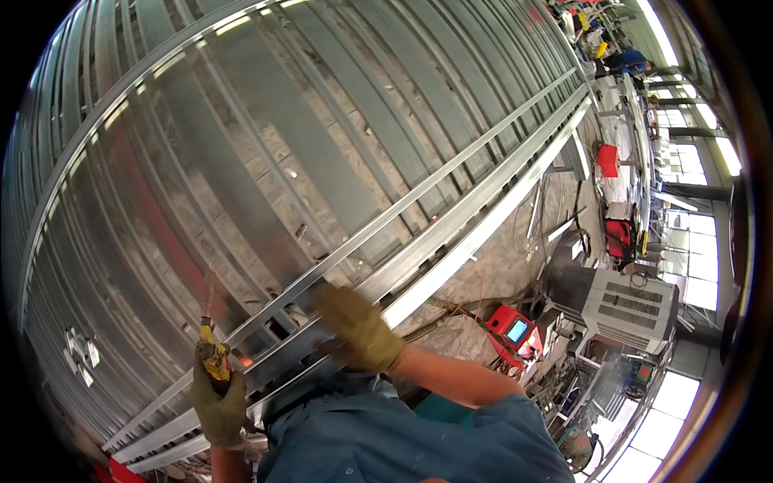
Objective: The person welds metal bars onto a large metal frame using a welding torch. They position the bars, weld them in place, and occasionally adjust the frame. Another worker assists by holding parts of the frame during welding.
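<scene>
A great framework of grey metal slats [302, 137] fills the upper left and middle of the frame, the strips running side by side with gaps between them, bordered below by long straight rails [483, 229] that slant from lower left to upper right. A person in a blue shirt [419, 439] leans in from the lower edge, both hands gloved in olive. Bare concrete floor [483, 278] shows right of centre, with cables and loose strips on it. At the right of the frame I see a pale grey cabinet [632, 310] with slotted vents.

The right hand [358, 326] is over the rails at the lower middle — blurred, so I cannot tell whether its fingers touch the metal or how far they are bent. The left hand [219, 406], lower left of centre, has its fingers wrapped round a tool. A red box with a lit screen [515, 334] sits on the floor at lower right. The tool [213, 354] itself is yellow and dark — its long, thin, rusty-brown tip points up the frame over the slats. A small pale metal piece [80, 354] lies on the slats at lower left
</scene>
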Demonstrator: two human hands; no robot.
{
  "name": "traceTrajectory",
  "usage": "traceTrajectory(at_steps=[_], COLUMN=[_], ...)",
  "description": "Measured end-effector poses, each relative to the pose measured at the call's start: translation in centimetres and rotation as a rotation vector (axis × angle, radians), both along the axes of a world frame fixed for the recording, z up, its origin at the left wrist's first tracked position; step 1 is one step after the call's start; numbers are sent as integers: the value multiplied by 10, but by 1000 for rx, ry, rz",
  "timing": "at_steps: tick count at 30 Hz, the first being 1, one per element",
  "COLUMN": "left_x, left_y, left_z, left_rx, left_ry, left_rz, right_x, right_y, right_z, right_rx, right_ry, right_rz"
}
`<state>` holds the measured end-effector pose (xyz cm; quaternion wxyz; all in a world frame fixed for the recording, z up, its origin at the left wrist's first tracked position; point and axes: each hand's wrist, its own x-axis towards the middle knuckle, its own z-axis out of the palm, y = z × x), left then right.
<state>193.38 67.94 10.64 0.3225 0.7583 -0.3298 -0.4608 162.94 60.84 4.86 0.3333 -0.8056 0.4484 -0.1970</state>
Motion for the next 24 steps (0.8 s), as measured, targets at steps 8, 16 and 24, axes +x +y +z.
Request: traceTrajectory(at_steps=[8,16,24], left_x=[47,112,159], left_y=[78,170,198], left_z=[10,-13,-34], left_rx=[-48,-190,-201], left_ry=[-118,-85,-68], left_rz=[175,437,650], right_x=[111,184,278], right_y=[85,108,118], right_z=[-23,-28,-47], right_rx=[-101,-90,-143], right_ry=[-43,-119,-60], right_rz=[436,807,1139])
